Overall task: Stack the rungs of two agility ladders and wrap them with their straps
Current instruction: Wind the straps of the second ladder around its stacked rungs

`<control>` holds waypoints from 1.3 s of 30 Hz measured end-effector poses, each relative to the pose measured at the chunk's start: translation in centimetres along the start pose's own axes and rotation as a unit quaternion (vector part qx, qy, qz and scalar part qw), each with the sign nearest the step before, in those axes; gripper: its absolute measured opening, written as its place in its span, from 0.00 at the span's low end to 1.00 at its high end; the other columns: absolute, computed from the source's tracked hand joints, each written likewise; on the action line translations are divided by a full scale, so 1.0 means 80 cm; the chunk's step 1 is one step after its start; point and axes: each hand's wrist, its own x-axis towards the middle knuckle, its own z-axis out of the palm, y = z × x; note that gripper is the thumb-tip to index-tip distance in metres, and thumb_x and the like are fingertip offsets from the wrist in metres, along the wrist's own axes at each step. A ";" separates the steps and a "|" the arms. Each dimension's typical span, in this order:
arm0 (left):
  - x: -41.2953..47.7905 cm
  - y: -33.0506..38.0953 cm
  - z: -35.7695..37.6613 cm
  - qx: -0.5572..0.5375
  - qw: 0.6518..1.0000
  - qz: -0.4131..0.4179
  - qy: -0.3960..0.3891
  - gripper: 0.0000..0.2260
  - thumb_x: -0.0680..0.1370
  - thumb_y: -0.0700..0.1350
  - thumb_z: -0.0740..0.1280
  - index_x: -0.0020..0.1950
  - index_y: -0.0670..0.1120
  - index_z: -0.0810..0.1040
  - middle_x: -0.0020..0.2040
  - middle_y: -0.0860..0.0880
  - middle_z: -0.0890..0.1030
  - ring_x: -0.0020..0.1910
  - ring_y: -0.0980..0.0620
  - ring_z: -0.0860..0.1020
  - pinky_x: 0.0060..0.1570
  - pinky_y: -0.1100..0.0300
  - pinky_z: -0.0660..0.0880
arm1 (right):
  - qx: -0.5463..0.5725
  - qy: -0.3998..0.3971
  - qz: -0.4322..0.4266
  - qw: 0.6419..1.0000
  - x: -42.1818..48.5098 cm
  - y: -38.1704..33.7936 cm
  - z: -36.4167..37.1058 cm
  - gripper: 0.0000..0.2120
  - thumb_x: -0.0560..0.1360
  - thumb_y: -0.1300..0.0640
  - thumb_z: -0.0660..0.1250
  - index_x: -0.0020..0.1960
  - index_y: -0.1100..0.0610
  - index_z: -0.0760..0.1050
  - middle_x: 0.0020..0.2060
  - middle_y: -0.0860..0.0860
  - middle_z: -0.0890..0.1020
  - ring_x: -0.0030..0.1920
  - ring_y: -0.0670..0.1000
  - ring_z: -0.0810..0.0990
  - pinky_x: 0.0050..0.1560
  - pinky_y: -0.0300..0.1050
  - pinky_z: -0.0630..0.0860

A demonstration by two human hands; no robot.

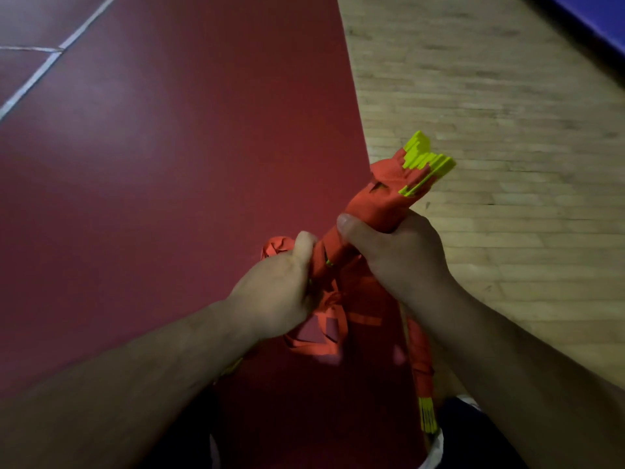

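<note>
The fingers of your right hand are curled tight round the orange-wrapped bundle at the middle of the frame, thumb on top. Just below and left, your left hand is closed on the bundle's lower part, thumb pressed against a turn of strap. The yellow rungs poke unevenly out of the upper end. Slack strap hangs in loops under both hands. A second bundle shows at lower right beneath your forearm, above the red floor. You look to be mid-wrap on this stack. The next move probably calls for drawing that slack taut and laying another turn, while your right grip keeps the rungs from fanning
</note>
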 end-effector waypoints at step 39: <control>0.006 -0.008 -0.023 -0.215 0.968 -0.104 -0.075 0.25 0.71 0.48 0.75 0.62 0.55 0.66 0.45 0.55 0.80 0.42 0.61 0.80 0.41 0.65 0.76 | 0.047 0.010 -0.044 0.998 0.010 0.002 -0.005 0.16 0.72 0.39 0.74 0.44 0.51 0.82 0.35 0.40 0.84 0.36 0.38 0.82 0.35 0.32 0.72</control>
